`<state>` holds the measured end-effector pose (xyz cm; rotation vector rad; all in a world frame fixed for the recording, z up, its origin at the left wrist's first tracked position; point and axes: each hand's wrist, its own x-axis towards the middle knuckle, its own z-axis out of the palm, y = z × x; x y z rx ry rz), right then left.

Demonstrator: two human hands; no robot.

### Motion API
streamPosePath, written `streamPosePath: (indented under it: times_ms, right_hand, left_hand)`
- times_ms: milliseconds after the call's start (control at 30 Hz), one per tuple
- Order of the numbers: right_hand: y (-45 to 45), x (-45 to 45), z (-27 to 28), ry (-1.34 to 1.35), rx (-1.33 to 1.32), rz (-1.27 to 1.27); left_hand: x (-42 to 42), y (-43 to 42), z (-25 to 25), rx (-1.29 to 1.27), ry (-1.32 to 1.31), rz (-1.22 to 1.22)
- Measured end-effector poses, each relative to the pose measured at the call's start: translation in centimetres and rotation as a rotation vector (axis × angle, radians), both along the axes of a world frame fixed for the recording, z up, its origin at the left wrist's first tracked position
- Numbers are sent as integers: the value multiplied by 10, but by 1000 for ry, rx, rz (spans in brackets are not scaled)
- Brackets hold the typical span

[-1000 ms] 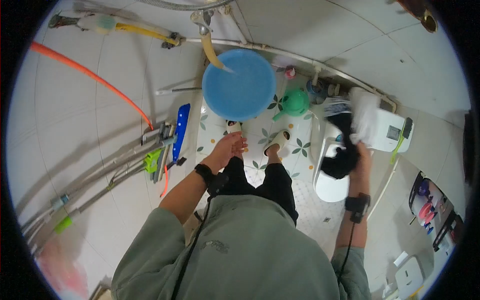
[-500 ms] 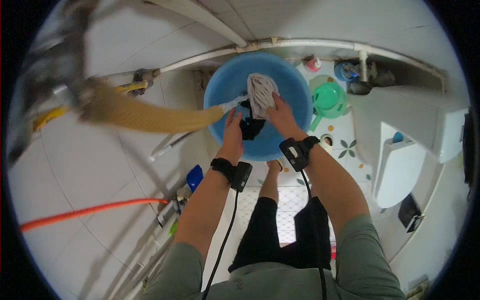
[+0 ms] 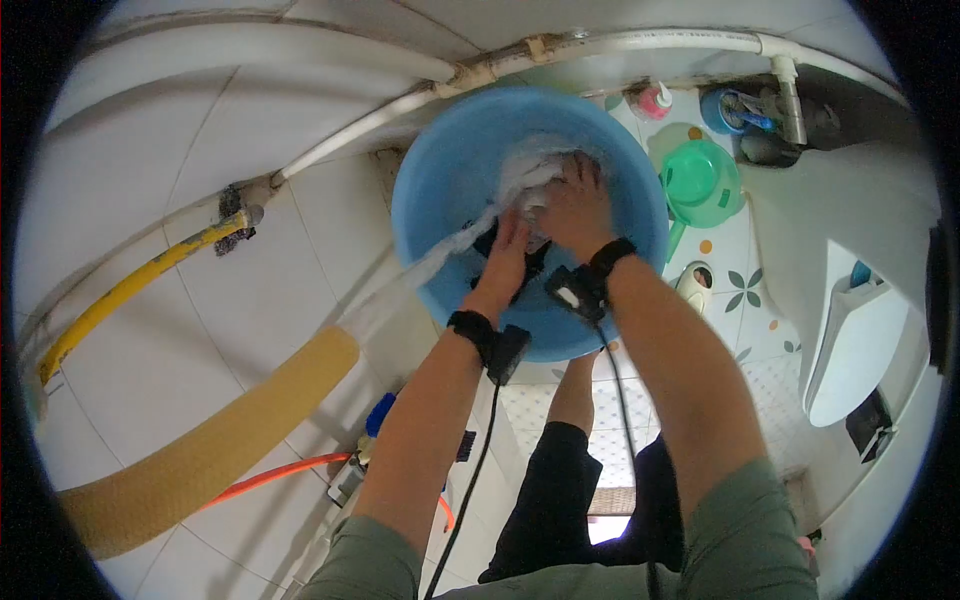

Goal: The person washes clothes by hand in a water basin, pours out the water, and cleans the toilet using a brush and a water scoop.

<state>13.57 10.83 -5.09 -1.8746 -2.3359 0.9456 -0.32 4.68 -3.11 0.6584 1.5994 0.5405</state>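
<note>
In the head view, a large blue basin [image 3: 410,195] stands on the floor with both my hands inside it. My right hand [image 3: 578,208] is curled over a pale cloth [image 3: 535,203], its fingers bent on the fabric. Beside it, my left hand [image 3: 505,258] has its fingers stretched out, with the tips against the cloth's near side. A stream of water [image 3: 440,250] runs from a tan hose [image 3: 240,425] onto the cloth and splashes about it. Under and between my hands lies a black cloth [image 3: 530,275], partly hidden by them.
A green dipper [image 3: 703,180], a pink-topped bottle [image 3: 654,101] and a small blue container [image 3: 722,112] stand right of the basin. A white toilet [image 3: 850,340] is farther right. A yellow pipe [image 3: 140,285] and an orange hose [image 3: 285,475] are at left; a white pipe [image 3: 640,42] crosses the wall.
The tan hose's end has drawn back from the basin toward the lower left, and water now shoots across in a longer stream. Both hands have come closer together on the pale cloth.
</note>
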Motion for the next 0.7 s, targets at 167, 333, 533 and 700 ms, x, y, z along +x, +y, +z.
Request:
streamPosePath:
  times_ms: [167,333,533,700]
  right_hand:
    - [-27,0,-1,99,-65,64]
    - [-27,-7,-13,83,152,35]
    - [-17,1,-7,234,-28,-296]
    - [-29,3,57,540,-467,-333]
  left_hand:
    - [11,-27,18,-25,54,137]
    - [29,-50,33,87,-66,260]
    - [26,-48,9,-158,-546,560]
    - [16,-23,28,-156,-885,676]
